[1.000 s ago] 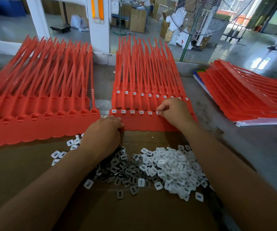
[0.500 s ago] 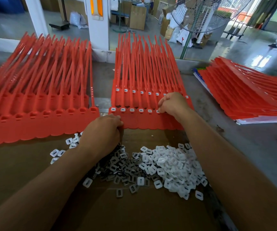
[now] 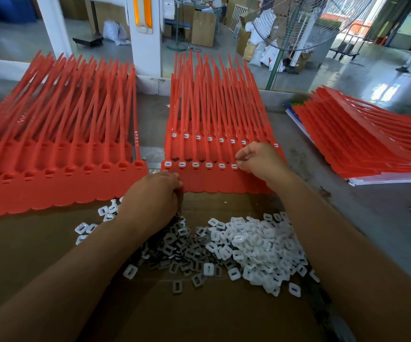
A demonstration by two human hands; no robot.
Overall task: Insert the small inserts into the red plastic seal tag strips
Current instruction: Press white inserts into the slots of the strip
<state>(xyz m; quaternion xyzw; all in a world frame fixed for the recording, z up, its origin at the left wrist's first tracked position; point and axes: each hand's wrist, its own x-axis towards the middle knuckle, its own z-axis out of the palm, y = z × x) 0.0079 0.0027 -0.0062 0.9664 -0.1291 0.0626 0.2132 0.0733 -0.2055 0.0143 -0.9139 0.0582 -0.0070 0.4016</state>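
Observation:
A sheet of red seal tag strips (image 3: 214,180) lies in the middle of the bench, with white inserts sitting in several of its front sockets (image 3: 194,164). My right hand (image 3: 258,157) hovers over the right part of that front row, fingers curled, its fingertips pinching a small white insert at a socket. My left hand (image 3: 153,196) rests curled at the sheet's near left corner, above the pile of loose white inserts (image 3: 246,245) on the cardboard; what it holds is hidden.
A second sheet of red strips with unfilled sockets (image 3: 58,174) lies to the left. A stack of more red sheets (image 3: 362,141) sits on papers at the right. Brown cardboard (image 3: 199,314) covers the near bench. A large fan (image 3: 298,25) stands behind the bench.
My right hand has shifted slightly right along the front row of sockets. One more socket to its left now shows a white insert. My left hand stays put.

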